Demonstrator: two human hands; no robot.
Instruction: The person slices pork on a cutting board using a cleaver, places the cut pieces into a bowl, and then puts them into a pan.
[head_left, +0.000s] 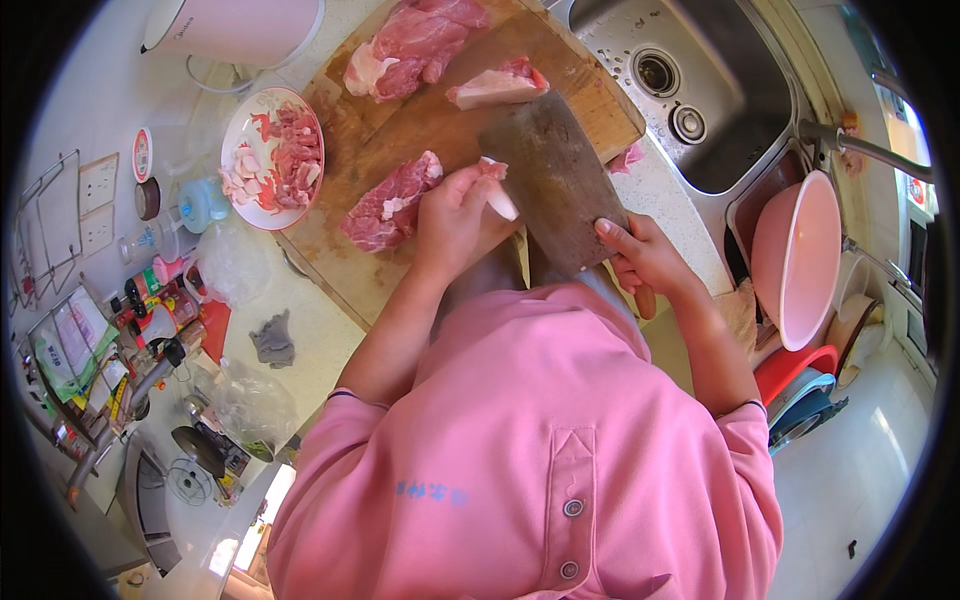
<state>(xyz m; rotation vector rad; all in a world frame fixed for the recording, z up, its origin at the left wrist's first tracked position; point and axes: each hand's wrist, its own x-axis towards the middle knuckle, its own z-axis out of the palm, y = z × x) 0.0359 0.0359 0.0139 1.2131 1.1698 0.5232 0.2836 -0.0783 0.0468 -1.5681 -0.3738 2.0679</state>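
My left hand (455, 217) pinches a small strip of meat with white fat (501, 201) above the near edge of the wooden cutting board (420, 127). The broad metal blade of a cleaver (559, 187) is beside the strip; my right hand (646, 251) grips the cleaver low on the blade and by its wooden handle. Left of my left hand lies a piece of red meat (386, 206) on the board. Farther back are a large chunk of meat (420, 49) and a fatty piece (501, 86). A white plate (229, 139) at the board's left holds cut meat and fat pieces.
A steel sink (720, 82) is at the back right, with a pink basin (796, 255) nearer. A grey cloth (274, 341), plastic bags (232, 262) and bottles (161, 300) are at the left. A scrap of meat (626, 159) lies by the board's right edge.
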